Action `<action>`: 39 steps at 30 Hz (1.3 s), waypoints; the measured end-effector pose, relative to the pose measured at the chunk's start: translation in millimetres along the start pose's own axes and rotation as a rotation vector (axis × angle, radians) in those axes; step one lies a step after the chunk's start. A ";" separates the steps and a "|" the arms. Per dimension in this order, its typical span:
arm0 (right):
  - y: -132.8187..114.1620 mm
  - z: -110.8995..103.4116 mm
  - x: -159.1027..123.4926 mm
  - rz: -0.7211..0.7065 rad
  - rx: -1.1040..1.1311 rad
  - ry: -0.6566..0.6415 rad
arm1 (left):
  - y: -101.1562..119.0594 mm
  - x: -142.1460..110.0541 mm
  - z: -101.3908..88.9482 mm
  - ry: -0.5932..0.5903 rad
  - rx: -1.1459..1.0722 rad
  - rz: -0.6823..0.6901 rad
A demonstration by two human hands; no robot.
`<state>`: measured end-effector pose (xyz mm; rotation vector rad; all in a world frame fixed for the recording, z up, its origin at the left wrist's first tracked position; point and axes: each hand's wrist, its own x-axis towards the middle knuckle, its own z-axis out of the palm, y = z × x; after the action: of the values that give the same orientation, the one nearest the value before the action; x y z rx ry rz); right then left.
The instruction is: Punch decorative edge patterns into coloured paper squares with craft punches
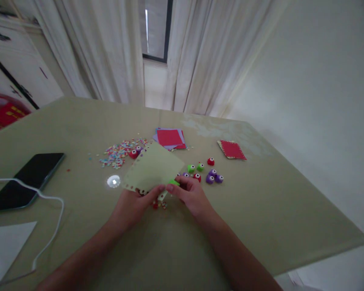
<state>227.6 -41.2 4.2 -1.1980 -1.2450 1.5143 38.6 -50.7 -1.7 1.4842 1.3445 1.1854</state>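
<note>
A pale yellow-green paper square, with small holes along its left and lower edges, is tilted up off the table. My left hand pinches its lower edge between thumb and fingers. At the sheet's lower right corner, my right hand is closed on a small bright green paper punch, mostly hidden by the fingers. Just beyond my right hand lie red, green and purple one-eyed pieces, among them a purple cluster and a green one. Small paper bits lie beneath the sheet.
Coloured confetti is spread left of the sheet. Behind it lies a stack of red and lilac paper; a red hole-edged square is at right. A phone, white cable and white sheet occupy the left side.
</note>
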 end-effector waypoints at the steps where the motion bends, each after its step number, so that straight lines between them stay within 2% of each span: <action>1: -0.3 -1.1 0.2 -0.013 -0.013 0.007 | -1.6 0.9 -1.1 0.032 -0.002 -0.007; 5: -3.2 -7.9 1.7 -0.079 0.016 0.129 | -4.0 3.1 -5.1 0.149 -0.016 -0.081; 8: -9.1 -21.5 3.6 -0.238 -0.070 0.298 | -2.5 3.4 -6.4 0.179 -0.034 -0.105; 11: -17.8 -50.8 5.7 -0.437 -0.336 0.511 | -1.6 4.2 -5.8 0.200 -0.042 -0.125; 14: -23.5 -94.3 9.3 -0.535 -0.676 0.788 | -3.3 6.3 -5.0 0.232 -0.048 -0.131; 16: -22.3 -124.3 13.0 -0.448 -0.853 0.893 | -5.3 7.4 -5.6 0.238 -0.032 -0.159; 18: -17.0 -149.2 17.2 -0.218 -0.948 0.921 | -6.6 7.9 -7.7 0.228 -0.018 -0.212; 19: -13.5 -158.6 19.2 -0.163 -0.955 0.915 | -6.6 7.8 -9.3 0.231 -0.010 -0.248; 21: -6.3 -170.6 22.3 -0.092 -0.959 0.870 | -4.9 7.7 -13.2 0.257 0.020 -0.352; 23: -1.8 -173.6 23.8 -0.082 -0.966 0.828 | -1.3 8.6 -17.2 0.313 0.030 -0.451; 25: -1.5 -168.0 24.0 -0.114 -0.988 0.827 | 2.5 11.5 -20.2 0.391 -0.085 -0.465; 27: -5.1 -152.9 24.3 -0.194 -1.017 0.846 | 4.5 16.5 -21.7 0.486 -0.271 -0.384; 30: -14.0 -111.8 31.0 -0.354 -1.060 0.764 | 1.8 25.4 -22.2 0.596 -0.438 -0.291; 32: -19.9 -76.0 43.0 -0.448 -1.093 0.595 | -2.8 30.0 -22.5 0.641 -0.485 -0.262; 33: -22.5 -57.7 51.7 -0.495 -1.125 0.465 | -5.5 31.5 -22.6 0.644 -0.503 -0.258; 34: -24.9 -40.4 62.1 -0.527 -1.225 0.247 | -8.0 32.3 -22.7 0.634 -0.517 -0.261; 35: -27.0 -24.8 73.7 -0.541 -1.258 0.127 | -10.3 32.6 -22.6 0.615 -0.528 -0.268; 37: -29.9 -0.6 98.4 -0.535 -1.292 0.002 | -13.5 31.8 -21.4 0.561 -0.542 -0.286; 39: -30.9 13.7 119.8 -0.500 -1.323 -0.044 | -14.3 30.2 -19.4 0.510 -0.563 -0.286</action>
<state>189.5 76.7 15.4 -1.3927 -2.4666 0.2075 16.2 -19.6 -6.8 0.5907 1.3279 1.6395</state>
